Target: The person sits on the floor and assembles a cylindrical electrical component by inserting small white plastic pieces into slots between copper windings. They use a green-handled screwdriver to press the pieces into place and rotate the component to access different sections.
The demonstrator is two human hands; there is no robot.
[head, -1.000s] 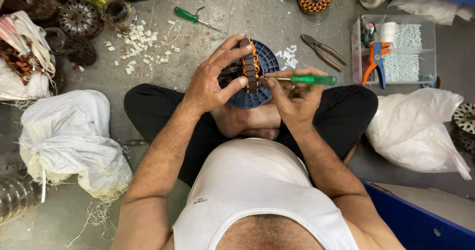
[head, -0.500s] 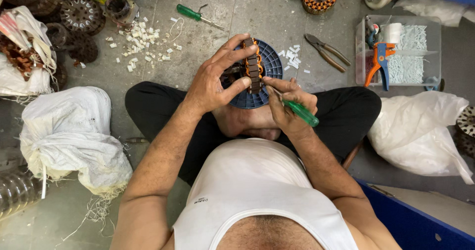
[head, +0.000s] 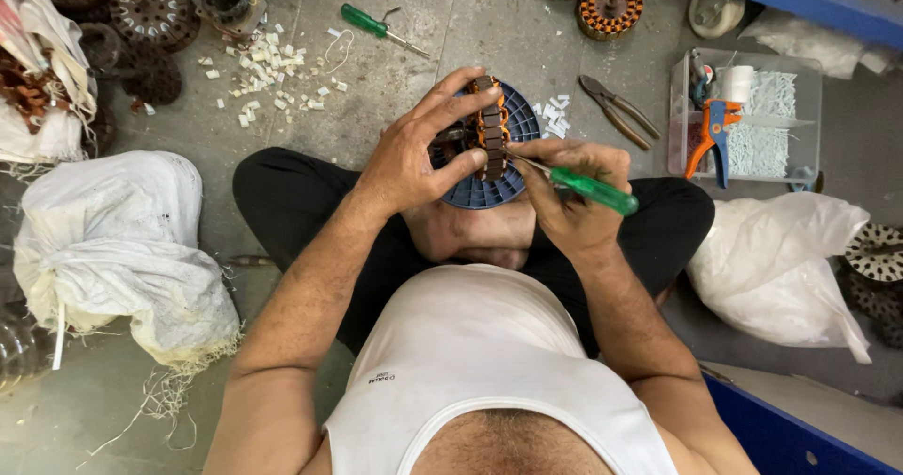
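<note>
The left hand [head: 409, 160] has its fingers clamped around a stator [head: 489, 136] held upright against a blue disc [head: 489, 191] over the person's lap. The right hand [head: 574, 197] has its fingers closed on a green screwdriver [head: 588, 188], tip touching the stator. Pliers [head: 616, 110] lie on the floor just beside, with white chips [head: 268, 75] well apart to the left.

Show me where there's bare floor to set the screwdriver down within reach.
Bare concrete lies ahead of the left hand, between the white chips and the spare green screwdriver. A narrower strip lies between the pliers and the clear tray. The far left is crowded with sacks and stators.
</note>
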